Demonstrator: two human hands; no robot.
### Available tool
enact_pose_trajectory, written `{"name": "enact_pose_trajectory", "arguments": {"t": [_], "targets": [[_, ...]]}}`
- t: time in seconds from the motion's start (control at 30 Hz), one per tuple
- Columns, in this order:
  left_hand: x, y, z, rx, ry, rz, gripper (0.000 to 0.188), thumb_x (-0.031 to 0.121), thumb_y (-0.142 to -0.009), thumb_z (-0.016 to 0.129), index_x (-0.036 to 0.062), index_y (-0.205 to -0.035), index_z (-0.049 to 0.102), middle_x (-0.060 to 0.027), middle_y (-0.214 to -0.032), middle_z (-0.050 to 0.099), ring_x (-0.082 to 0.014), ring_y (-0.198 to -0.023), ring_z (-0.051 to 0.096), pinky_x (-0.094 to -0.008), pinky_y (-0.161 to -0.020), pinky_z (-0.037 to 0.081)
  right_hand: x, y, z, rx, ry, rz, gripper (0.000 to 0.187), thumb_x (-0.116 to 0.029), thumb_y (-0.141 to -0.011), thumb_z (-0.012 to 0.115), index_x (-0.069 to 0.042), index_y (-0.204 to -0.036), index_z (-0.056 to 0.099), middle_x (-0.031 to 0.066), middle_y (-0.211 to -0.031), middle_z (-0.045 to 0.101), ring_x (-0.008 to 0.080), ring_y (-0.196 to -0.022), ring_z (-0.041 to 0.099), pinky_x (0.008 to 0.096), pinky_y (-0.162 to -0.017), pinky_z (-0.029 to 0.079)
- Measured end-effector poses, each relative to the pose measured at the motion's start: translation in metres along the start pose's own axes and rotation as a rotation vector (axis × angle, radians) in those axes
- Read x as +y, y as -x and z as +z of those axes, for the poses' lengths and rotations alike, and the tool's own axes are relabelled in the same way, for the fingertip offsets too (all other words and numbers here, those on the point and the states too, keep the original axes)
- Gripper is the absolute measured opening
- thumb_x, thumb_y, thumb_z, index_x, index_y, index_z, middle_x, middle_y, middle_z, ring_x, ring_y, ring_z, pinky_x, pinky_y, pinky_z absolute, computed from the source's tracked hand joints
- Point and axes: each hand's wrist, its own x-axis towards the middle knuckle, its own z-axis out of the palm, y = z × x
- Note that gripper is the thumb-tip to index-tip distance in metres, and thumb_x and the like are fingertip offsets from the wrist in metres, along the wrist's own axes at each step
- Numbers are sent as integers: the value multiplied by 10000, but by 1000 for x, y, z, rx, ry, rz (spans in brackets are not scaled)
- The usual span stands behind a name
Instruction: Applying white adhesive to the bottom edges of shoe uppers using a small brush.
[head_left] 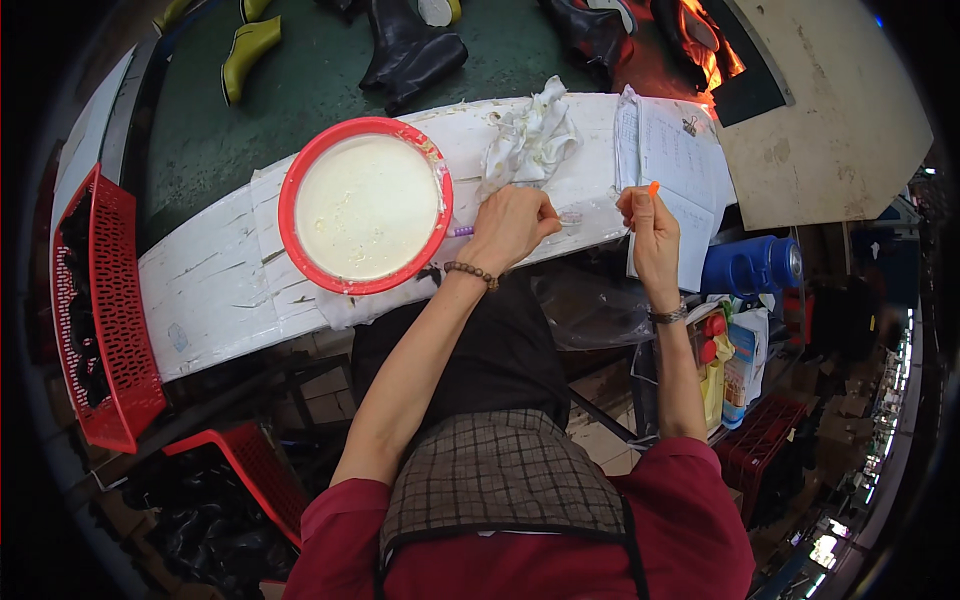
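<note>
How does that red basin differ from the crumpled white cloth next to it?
The red basin is round and firm-edged, while the white cloth is bunched into loose folds. The basin looks clearly bigger than the cloth. The basin holds a pale, creamy substance; the cloth, marked with yellowish spots, lies by the left hand. Both rest on the white tabletop.

One left hand (513, 226) and one right hand (653, 232) show, with two bracelets (472, 271). There is one small orange piece (654, 187), one red basin (287, 205), one crumpled white cloth (533, 142), one open notebook (672, 150), one blue jug (736, 268) and one white table (205, 300), plus two red baskets (118, 300) at left.
</note>
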Motion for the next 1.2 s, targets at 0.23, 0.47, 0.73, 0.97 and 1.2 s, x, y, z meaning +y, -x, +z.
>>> {"name": "enact_pose_trajectory", "arguments": {"t": [0.23, 0.47, 0.73, 0.97, 1.2], "targets": [[-2, -2, 0, -11, 17, 9, 161, 184, -803, 837, 42, -871, 801, -160, -844, 766, -349, -827, 746, -430, -774, 575, -6, 6, 17, -41, -323, 34, 146, -123, -1066, 630, 18, -1099, 646, 39, -962, 644, 103, -862, 671, 251, -749, 588], [-3, -4, -1, -49, 3, 17, 212, 194, -818, 834, 1, -896, 792, -168, -858, 777, -304, -829, 760, -394, -768, 577, 1, 8, 17, -165, -254, -16, 130, -62, -1060, 612, 33, -1149, 610, 70, -1057, 639, 153, -940, 707, 313, -852, 623], [-5, -5, 1, -37, 18, -16, 149, 194, -805, 839, 56, -843, 800, -168, -823, 759, -362, -812, 743, -443, -774, 574, 0, 8, 13, -181, -266, -13, 160, -85, -1077, 590, 34, -1184, 593, 73, -1050, 651, 171, -972, 710, 317, -864, 621], [-7, -5, 0, -39, 21, -22, 154, 201, -809, 831, 55, -843, 797, -175, -827, 757, -365, -824, 742, -448, -769, 573, -14, 7, 10, -336, 173, -217, 140, 39, -959, 660, 8, -1095, 664, 110, -1067, 686, 235, -945, 726, 337, -826, 601], [-5, -5, -4, -66, 10, -2, 158, 204, -814, 820, 51, -847, 799, -187, -831, 754, -370, -827, 741, -456, -773, 573, 5, 32, 8, -469, 469, -765, 261, 6, -819, 671, -10, -1079, 691, 161, -1176, 670, 337, -1077, 714, 385, -875, 610]]}}
